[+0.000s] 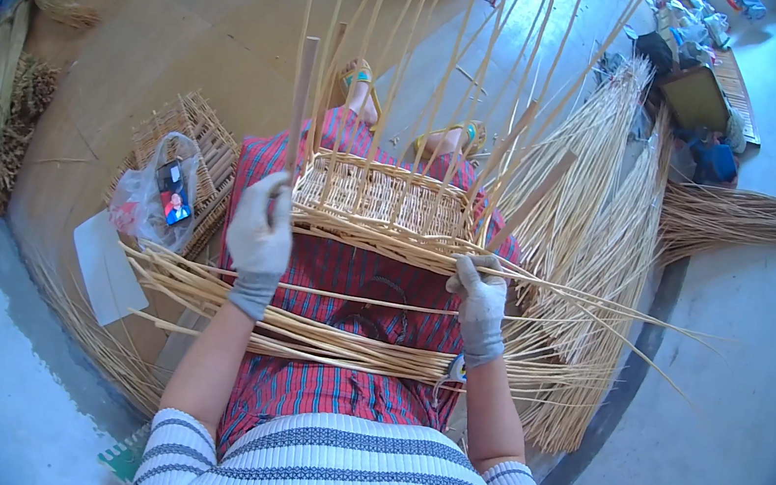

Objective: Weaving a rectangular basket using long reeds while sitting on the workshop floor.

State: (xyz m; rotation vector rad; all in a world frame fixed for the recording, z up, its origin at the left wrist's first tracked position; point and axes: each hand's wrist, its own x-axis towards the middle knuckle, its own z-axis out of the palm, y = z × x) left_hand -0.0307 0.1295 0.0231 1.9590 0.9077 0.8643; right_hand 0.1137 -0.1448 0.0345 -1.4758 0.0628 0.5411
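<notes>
A half-woven rectangular wicker basket [385,193] rests on my lap, its long thin upright canes [439,91] rising out of the rim. In a white glove, my left hand [260,235] is at the near left corner, fingers closed around the lower end of a flat wooden stake [303,102]. At the near right corner my gloved right hand [481,300] pinches the weaving canes [579,294], whose loose ends trail off to the right. More wooden stakes [533,196] stand at the right corners. Across my thighs lies a bundle of peeled canes [363,351].
Left of my lap are woven panels [213,144], a plastic bag with a phone [174,196] on it, and a white sheet [107,268]. Large heaps of cane [564,188] spread along the right. Farther off at right lie a dark cushion-like block [696,99] and assorted clutter.
</notes>
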